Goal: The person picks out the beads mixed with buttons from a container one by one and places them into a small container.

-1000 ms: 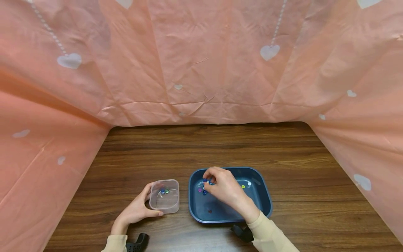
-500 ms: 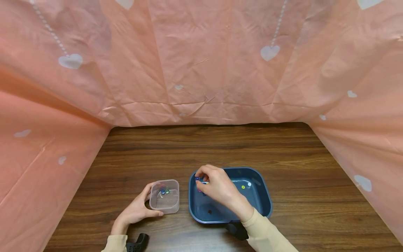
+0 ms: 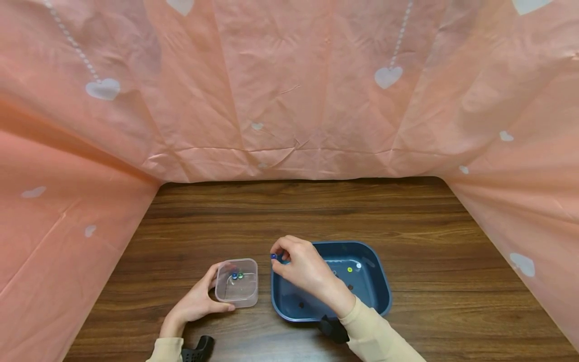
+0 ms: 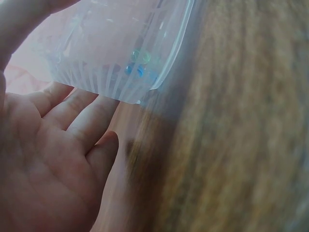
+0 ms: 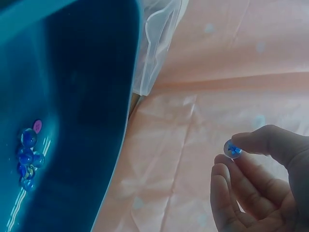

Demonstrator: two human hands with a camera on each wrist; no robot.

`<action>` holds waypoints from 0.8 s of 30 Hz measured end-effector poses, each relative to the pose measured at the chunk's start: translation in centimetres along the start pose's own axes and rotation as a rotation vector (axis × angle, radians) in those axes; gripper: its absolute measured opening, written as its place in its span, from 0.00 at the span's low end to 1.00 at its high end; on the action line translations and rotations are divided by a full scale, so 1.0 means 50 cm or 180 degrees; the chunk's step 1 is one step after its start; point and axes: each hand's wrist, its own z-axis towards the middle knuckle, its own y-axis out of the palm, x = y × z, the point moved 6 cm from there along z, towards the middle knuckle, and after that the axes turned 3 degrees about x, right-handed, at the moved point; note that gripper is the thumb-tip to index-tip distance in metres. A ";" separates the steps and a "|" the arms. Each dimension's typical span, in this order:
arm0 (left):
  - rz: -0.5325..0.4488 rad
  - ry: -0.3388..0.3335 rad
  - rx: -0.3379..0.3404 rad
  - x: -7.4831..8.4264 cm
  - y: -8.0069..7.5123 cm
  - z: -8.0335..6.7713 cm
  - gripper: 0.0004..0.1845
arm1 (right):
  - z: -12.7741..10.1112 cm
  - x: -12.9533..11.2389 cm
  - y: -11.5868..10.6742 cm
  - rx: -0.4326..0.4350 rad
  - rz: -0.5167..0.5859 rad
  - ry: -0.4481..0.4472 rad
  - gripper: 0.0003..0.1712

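Right hand (image 3: 302, 265) pinches a clear marble (image 5: 233, 148) with a blue core; left hand (image 3: 195, 302) grips the clear tub (image 3: 236, 282).

My right hand (image 5: 270, 188) pinches a blue marble (image 5: 232, 149) at my fingertips (image 5: 251, 141) — the tray (image 5: 91, 87) lies left, more marbles (image 5: 28, 162) inside.

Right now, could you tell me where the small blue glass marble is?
Pinched in the right hand, the small blue glass marble is above the blue plastic tray's left rim.

The beads (image 4: 139, 63) in the clear box (image 4: 120, 43) blur together, uncountable.
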 end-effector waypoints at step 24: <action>-0.0119 0.0017 -0.0052 0.005 0.002 0.001 0.50 | 0.015 -0.029 0.054 -0.0115 0.0208 -0.0249 0.06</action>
